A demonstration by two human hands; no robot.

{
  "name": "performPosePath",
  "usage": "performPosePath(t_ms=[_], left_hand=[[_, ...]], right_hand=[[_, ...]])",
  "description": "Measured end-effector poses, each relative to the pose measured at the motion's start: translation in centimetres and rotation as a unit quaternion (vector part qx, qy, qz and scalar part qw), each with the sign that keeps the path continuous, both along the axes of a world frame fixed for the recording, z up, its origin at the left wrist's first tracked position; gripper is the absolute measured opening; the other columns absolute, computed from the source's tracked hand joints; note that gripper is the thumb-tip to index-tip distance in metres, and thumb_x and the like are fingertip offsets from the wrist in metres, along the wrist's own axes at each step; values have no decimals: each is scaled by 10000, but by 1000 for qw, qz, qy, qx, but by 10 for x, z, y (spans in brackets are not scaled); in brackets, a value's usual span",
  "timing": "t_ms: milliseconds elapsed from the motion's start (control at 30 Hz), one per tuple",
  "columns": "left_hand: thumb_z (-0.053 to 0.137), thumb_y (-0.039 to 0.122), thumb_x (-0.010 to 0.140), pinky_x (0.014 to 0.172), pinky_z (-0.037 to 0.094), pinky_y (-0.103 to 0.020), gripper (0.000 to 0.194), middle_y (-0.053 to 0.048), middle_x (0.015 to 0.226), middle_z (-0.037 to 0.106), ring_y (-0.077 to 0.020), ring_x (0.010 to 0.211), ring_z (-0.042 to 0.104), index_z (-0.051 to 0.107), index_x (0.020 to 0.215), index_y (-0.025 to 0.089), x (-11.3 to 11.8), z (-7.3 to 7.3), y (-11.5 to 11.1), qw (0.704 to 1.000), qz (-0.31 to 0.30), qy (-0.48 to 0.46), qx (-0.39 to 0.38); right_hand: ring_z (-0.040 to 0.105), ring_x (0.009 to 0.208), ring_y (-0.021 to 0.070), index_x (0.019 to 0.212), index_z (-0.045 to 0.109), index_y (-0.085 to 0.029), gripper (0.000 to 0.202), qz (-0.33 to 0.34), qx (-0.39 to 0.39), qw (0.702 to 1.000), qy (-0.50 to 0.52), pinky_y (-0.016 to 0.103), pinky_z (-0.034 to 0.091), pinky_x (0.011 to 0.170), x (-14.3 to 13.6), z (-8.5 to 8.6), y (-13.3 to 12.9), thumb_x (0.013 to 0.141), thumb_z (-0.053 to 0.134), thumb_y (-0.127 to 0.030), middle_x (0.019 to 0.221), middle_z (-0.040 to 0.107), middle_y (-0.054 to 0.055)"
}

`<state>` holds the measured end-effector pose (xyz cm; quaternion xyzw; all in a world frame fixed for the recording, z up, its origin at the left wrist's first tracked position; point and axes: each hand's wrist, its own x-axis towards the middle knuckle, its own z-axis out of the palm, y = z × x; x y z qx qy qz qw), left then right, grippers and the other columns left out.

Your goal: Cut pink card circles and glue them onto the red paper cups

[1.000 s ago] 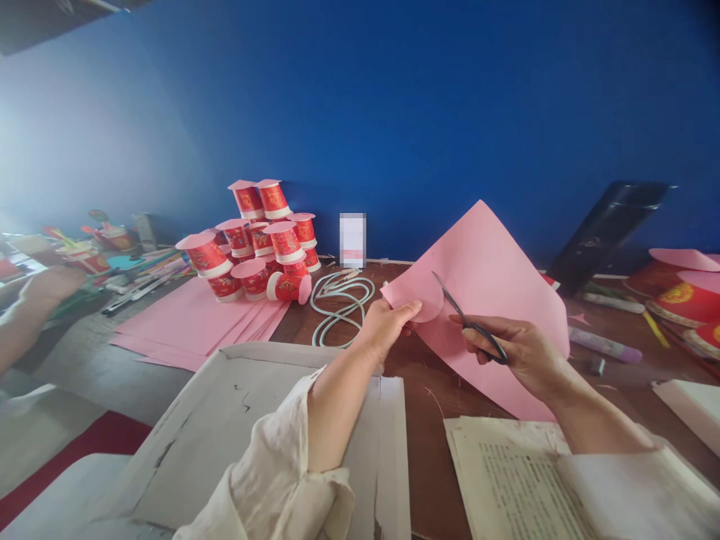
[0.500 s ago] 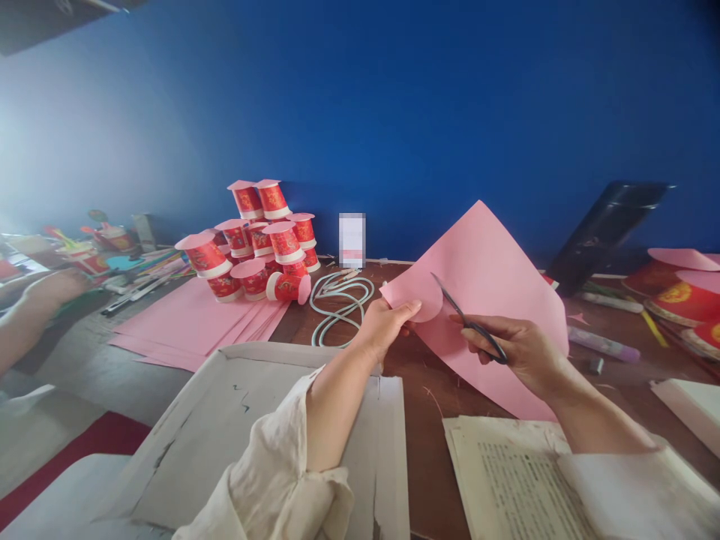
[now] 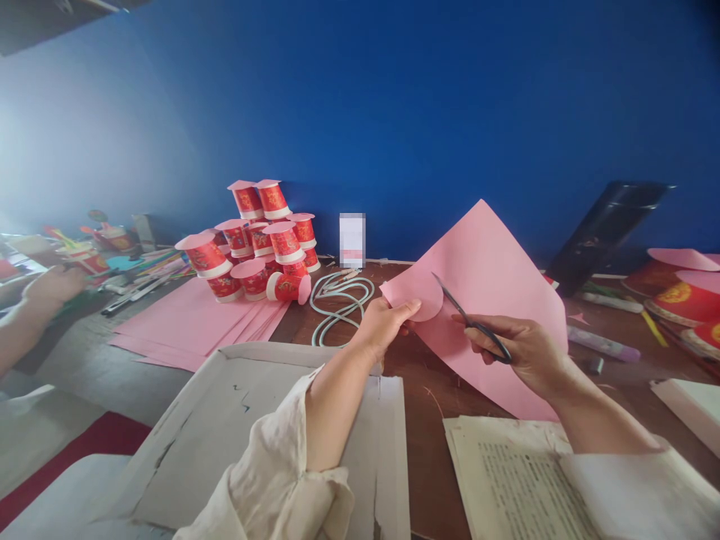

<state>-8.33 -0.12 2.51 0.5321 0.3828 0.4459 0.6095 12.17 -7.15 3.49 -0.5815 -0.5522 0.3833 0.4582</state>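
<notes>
A large pink sheet [image 3: 495,300] is held up at a slant over the brown table. My left hand [image 3: 385,322] pinches its left corner, thumb on top, beside a rounded pink piece [image 3: 426,298] that lies over the sheet. Dark-handled scissors [image 3: 487,337] are in my right hand [image 3: 520,345], fingers wrapped round the handles. The blades point up and left, and their tip is at the right edge of the rounded piece. Whether the rounded piece is joined to the sheet cannot be made out.
Red cups [image 3: 281,241] with pink tops are stacked on pink sheets [image 3: 185,319] at the left. A coiled cable [image 3: 340,304], a white box lid [image 3: 247,420], a printed book [image 3: 506,472] and a glue stick [image 3: 604,343] lie around. Another person's hand [image 3: 53,289] is far left.
The pink sheet has shifted very slightly, and my right hand with the scissors has moved a touch to the right. My left hand keeps its hold.
</notes>
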Motion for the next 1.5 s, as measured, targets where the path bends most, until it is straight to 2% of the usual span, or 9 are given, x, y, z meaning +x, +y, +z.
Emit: performPosePath(t_ms=[333, 967, 1500], left_hand=[[717, 427, 717, 525, 414, -235, 321, -45, 683, 631, -118, 588, 551, 684, 822, 126, -1, 2, 0, 1000, 5, 13, 4], [726, 414, 710, 524, 399, -235, 303, -35, 683, 617, -112, 595, 537, 671, 801, 131, -3, 6, 0, 1000, 13, 3, -2], [729, 425, 705, 521, 393, -238, 316, -36, 672, 616, -109, 584, 530, 673, 795, 127, -2, 3, 2, 1000, 12, -4, 3]], right_hand=[[491, 499, 121, 1013, 762, -187, 488, -3, -10, 1000, -13, 305, 423, 525, 2, 2, -1, 673, 751, -537, 566, 582, 4], [484, 490, 120, 1011, 760, -183, 485, -2, 6, 1000, -15, 305, 435, 507, 2, 2, -2, 677, 746, -534, 567, 584, 8], [480, 488, 122, 1009, 762, -184, 478, -15, 14, 1000, -17, 312, 438, 508, -1, 2, -2, 686, 738, -536, 551, 567, 3]])
